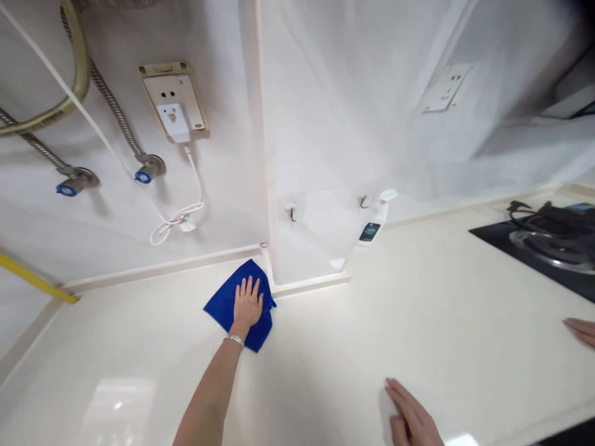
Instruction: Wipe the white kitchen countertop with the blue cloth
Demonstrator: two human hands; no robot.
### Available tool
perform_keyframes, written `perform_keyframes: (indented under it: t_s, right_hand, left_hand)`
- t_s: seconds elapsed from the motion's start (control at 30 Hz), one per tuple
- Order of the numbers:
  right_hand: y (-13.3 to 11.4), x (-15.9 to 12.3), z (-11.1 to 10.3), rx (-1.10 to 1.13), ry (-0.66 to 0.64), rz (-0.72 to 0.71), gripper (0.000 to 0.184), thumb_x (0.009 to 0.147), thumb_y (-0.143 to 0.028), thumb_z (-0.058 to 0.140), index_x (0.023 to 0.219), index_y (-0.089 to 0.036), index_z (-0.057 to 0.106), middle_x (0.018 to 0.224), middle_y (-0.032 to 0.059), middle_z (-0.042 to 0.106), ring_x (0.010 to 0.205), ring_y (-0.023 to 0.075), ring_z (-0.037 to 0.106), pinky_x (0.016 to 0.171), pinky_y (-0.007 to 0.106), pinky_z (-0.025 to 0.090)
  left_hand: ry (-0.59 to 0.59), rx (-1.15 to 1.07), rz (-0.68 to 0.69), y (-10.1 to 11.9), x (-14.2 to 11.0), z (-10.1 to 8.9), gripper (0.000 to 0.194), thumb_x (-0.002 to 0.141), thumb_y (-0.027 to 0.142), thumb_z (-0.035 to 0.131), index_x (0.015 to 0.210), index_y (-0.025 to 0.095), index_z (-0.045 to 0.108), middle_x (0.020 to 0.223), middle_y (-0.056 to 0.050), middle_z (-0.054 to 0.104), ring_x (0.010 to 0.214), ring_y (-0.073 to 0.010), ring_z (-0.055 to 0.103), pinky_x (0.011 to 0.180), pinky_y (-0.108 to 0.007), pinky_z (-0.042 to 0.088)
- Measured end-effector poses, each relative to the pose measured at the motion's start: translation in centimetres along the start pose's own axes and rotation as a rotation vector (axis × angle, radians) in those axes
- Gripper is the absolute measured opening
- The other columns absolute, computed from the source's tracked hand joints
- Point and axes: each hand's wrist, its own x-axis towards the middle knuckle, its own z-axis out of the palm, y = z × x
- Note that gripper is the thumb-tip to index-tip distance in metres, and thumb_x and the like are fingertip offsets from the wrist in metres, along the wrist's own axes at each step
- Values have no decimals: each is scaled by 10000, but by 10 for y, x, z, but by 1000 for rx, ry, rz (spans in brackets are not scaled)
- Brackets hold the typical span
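Observation:
My left hand (248, 302) lies flat on a blue cloth (223, 305), its fingers spread. The cloth is spread on the cream countertop (316, 359), against the foot of the wall where a boxed-out column (311, 248) juts forward. One edge of the cloth is bunched beside the column's base. My right hand (413, 418) is low in the view, fingers stretched out and pressed side by side over the countertop, the thumb below them. I see nothing in it, though its lower part is cut off by the frame.
At the right edge, another person's fingers (581, 329) show near a black gas hob (534, 253). A white bottle (374, 220) stands behind the column. A plugged-in charger (174, 122) with a looped cable, two valves (149, 168) and a yellow pipe (37, 277) are at the left.

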Motion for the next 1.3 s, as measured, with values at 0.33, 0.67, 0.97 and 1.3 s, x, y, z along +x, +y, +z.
perform_keyframes:
  t_s: [0.33,0.67,0.97,1.3]
  right_hand:
    - [-22,12,-8,79,33,57,519,890,-120,412,1389,-248,465,1401,86,553,1277,258,538,1056,521,510]
    - [-23,18,-6,103,58,103,514,829,-61,406,1299,-220,543,1351,83,595,1268,220,547,1078,484,498]
    - [-14,12,1,119,69,102,491,843,-60,378,1261,-227,573,1350,70,604,1269,204,549,1085,487,494]
    - [-8,8,4,84,82,47,487,839,-76,388,1271,-220,563,1344,77,601,1251,212,560,1072,495,507]
  left_hand:
    - [1,-1,131,70,-125,-3,639,952,424,368,1514,124,317,1616,-198,270,1512,-380,173,1223,-600,201]
    - [-39,-156,520,197,-205,18,750,932,447,422,1563,213,91,1668,-133,113,1532,-348,73,1220,-603,242]
    - [-172,-250,699,191,-233,6,754,943,481,409,1564,217,72,1671,-104,68,1537,-320,50,1242,-573,207]
    - [-197,-202,700,70,-266,-29,769,887,433,568,1538,358,166,1650,-23,232,1506,-282,247,1194,-553,341]
